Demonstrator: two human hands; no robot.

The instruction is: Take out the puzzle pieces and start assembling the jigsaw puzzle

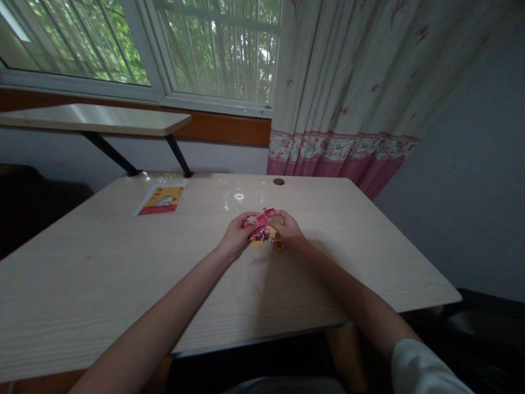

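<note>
Near the middle of the desk, a small heap of red, yellow and white jigsaw pieces (263, 235) is gathered between my two hands. My left hand (238, 232) curls around the left side of the heap, its thumb resting on top. From the right, my right hand (290, 227) closes on pieces with bent fingers and thumb. Some yellow pieces show below the fingers, over the desktop. The fingers partly hide the pieces, and single shapes are hard to make out.
A yellow and red picture sheet (162, 200) lies at the back left of the pale wooden desk (184, 290). Behind it, a raised shelf (102, 119) stands on black supports. A round cable hole (279, 181) sits near the back edge, before a curtain (328, 109).
</note>
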